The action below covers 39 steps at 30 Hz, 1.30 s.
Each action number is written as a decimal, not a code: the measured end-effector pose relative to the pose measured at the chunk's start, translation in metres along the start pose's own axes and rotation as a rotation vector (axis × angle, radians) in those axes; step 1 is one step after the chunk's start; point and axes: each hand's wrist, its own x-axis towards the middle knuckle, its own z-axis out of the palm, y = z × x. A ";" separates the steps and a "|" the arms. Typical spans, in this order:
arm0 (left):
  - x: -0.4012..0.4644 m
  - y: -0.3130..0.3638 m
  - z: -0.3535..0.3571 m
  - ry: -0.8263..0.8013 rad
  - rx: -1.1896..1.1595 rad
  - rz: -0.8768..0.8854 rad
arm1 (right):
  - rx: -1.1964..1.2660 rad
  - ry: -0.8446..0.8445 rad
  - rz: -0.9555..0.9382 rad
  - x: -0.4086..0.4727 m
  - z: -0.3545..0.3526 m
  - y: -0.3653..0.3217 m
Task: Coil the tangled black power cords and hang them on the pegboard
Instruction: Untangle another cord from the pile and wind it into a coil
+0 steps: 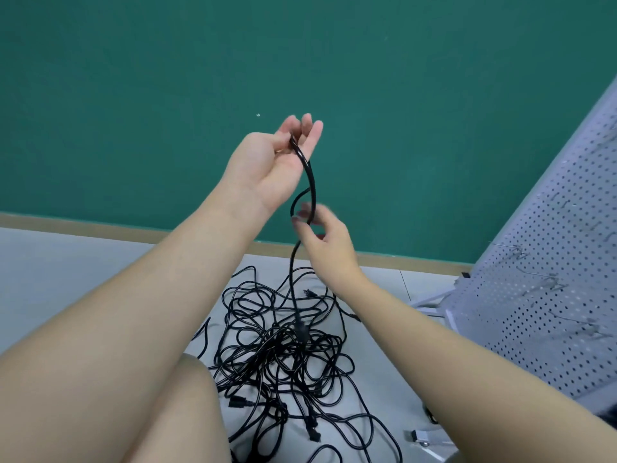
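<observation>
A tangled pile of black power cords (283, 355) lies on the grey floor between my arms, with several plugs showing at its edges. One cord (310, 182) rises from the pile. My left hand (273, 162) is raised, palm toward me, pinching the top of that cord between thumb and fingers. Just below, my right hand (320, 235) is blurred, its fingers closed around the same cord where it bends into a small loop. A grey pegboard (547, 289) with metal hooks (551, 282) leans at the right.
A green wall (167, 95) with a tan baseboard stands straight ahead. My bare knee (187, 412) is at the lower left beside the pile. A small metal bracket (422, 437) lies on the floor near the pegboard's foot.
</observation>
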 end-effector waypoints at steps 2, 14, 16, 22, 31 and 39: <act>0.003 0.002 -0.004 -0.029 0.075 -0.039 | -0.023 -0.115 0.006 -0.001 -0.006 -0.008; -0.026 -0.005 -0.007 -0.564 2.204 0.102 | -0.198 -0.287 0.053 0.003 -0.092 -0.047; -0.037 -0.021 -0.001 -0.661 2.206 0.129 | -0.235 -0.354 0.051 -0.002 -0.103 -0.050; -0.024 0.011 -0.019 -0.508 2.381 0.232 | -0.354 -0.392 0.107 -0.012 -0.137 -0.036; -0.001 0.036 -0.082 -0.208 2.420 0.088 | -0.162 -0.318 0.238 -0.021 -0.149 -0.001; 0.001 -0.010 -0.088 -0.150 1.709 0.075 | 0.485 -0.207 0.367 -0.011 -0.120 -0.016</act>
